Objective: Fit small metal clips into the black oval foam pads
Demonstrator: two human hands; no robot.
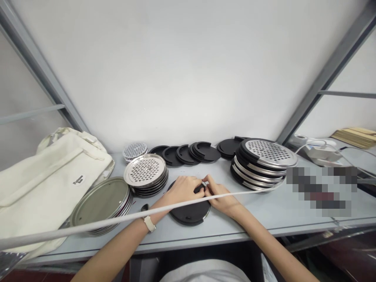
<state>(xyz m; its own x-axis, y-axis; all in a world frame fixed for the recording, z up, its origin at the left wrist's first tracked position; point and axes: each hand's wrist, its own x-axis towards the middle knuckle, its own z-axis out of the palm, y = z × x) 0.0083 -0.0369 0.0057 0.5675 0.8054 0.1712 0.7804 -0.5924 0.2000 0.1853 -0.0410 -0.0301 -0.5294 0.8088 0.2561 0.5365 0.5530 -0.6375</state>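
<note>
A round black disc (188,213) lies flat on the worktop in front of me, its far part hidden under my hands. My left hand (185,190), with a pale watch strap at the wrist, is closed around a small black piece (199,188) above the disc's far edge. From the right, my right hand (219,197) meets it with the fingertips pinched together by that piece. What those fingertips hold is too small to make out. Just left of my hands stands a stack of perforated metal grater discs (147,170).
Green-grey round plates (101,201) and a cream bag (49,176) are on the left. Black rings and discs (205,150) line the wall. At the right rises a stack of grater discs with black rims (268,152). A white cord (117,219) crosses in front.
</note>
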